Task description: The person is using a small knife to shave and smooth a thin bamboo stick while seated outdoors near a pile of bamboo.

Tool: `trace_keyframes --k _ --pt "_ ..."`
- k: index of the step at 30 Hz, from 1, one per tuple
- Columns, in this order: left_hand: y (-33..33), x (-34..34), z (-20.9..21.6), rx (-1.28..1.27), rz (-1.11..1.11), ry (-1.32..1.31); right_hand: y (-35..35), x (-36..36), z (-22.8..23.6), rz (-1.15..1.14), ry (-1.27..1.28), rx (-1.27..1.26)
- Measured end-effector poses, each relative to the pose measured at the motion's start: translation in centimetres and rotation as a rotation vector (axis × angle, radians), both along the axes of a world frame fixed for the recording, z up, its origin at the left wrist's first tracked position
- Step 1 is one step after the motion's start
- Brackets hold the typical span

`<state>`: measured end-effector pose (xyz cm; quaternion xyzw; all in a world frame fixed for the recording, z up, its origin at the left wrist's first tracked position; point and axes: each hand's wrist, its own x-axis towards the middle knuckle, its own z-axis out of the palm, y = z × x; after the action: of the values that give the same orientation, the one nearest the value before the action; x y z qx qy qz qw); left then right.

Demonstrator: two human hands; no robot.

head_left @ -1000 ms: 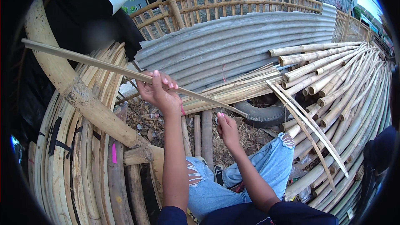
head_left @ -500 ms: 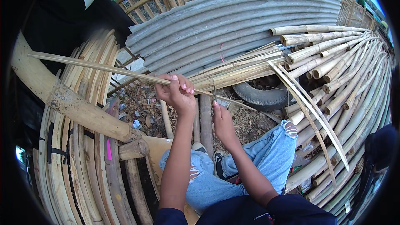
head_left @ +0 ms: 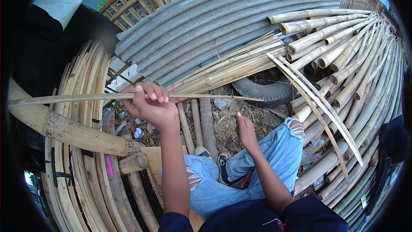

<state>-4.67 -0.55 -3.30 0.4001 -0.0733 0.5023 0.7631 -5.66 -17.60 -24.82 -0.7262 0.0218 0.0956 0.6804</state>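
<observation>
Here, your left hand (head_left: 148,101) pinches a long, thin, pale bamboo strip (head_left: 68,99) between thumb and fingers, palm turned partly upward. The strip lies nearly level across the space before you, held partway along, probably so that neither end outweighs the other. Its left end crosses in front of a thick, mottled bamboo pole (head_left: 86,135); whether they touch is unclear. Its tapering right end reaches in front of a black rubber tyre (head_left: 257,93).

Your right hand (head_left: 246,133) is below that end and apart from it, thumb raised and fingers curled in; you cannot tell from here whether it grips anything. It hangs beside the knee of your torn, light-blue jeans (head_left: 240,184).

Beyond, a bundle of flat, pale bamboo slats (head_left: 231,73) lies together, seemingly gathered for easy reach. Round bamboo poles (head_left: 343,75) are stacked at right, roughly lengthwise, perhaps to save room.
</observation>
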Motion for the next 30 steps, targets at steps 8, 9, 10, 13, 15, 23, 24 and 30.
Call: trace_keyframes --k 8,9,10,13,15,23,24,30 --pt "-0.7 1.2 -1.4 0.032 0.010 -0.070 2.3 -1.0 9.1 0.031 -0.261 0.000" --pt "-1.1 1.4 -2.0 0.057 -0.027 -0.051 3.0 -1.1 10.1 0.048 -0.349 0.000" --pt "-1.2 1.5 -2.2 0.086 -0.053 -0.071 3.7 -1.0 10.4 0.046 -0.344 -0.001" --pt "-1.7 1.3 -2.6 0.088 -0.064 -0.060 4.7 -0.4 9.8 0.063 -0.390 -0.021" --pt "-1.9 1.0 -2.6 0.042 -0.084 -0.019 4.5 0.6 6.2 -0.020 -0.355 -0.083" --pt "0.1 0.9 -2.8 0.077 -0.235 0.015 -5.0 10.3 -11.1 -0.286 0.153 -0.441" --pt "0.5 1.0 -2.9 0.052 -0.220 0.041 -5.5 9.9 -9.2 -0.208 0.126 -0.450" --pt "1.5 1.6 -1.5 -0.035 -0.155 0.051 -0.1 1.7 1.2 0.010 0.077 -0.087"
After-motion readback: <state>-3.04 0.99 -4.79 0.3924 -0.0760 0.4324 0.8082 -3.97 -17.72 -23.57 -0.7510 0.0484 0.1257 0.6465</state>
